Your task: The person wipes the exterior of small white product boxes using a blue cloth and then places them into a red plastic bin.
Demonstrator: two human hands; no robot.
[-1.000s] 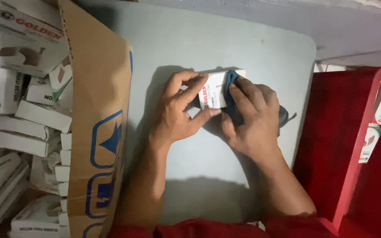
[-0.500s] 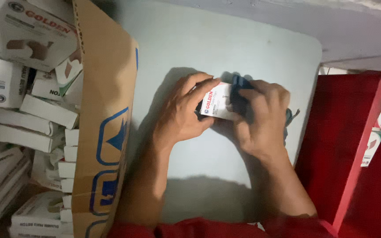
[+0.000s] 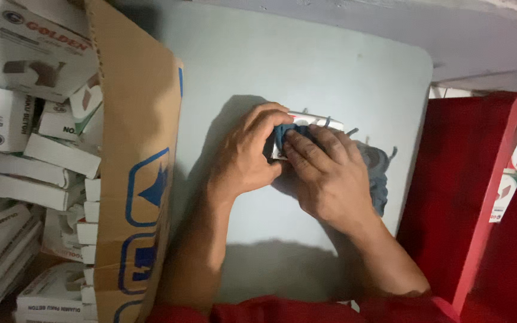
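Hands meet mid-bench [image 3: 330, 66]. Left hand [image 3: 248, 157] grips small white box [image 3: 306, 119]; right hand [image 3: 329, 173] pinches blue cloth [image 3: 285, 133] against it. Cardboard carton [image 3: 136, 149] sits left.

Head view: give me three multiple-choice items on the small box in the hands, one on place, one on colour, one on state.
1. Where is the small white box?
A. inside the cardboard carton
B. on the pale table, under both hands
C. in the red crate

2. What colour is the crate at the right?
A. red
B. green
C. yellow

3. How do the hands stand?
A. both apart from the box
B. only one touches it
C. both press on it

Key: 1 B, the box lies on the table beneath the left hand and right hand. 2 A, the crate is red. 3 C, both hands rest on the box and the dark blue item at it.
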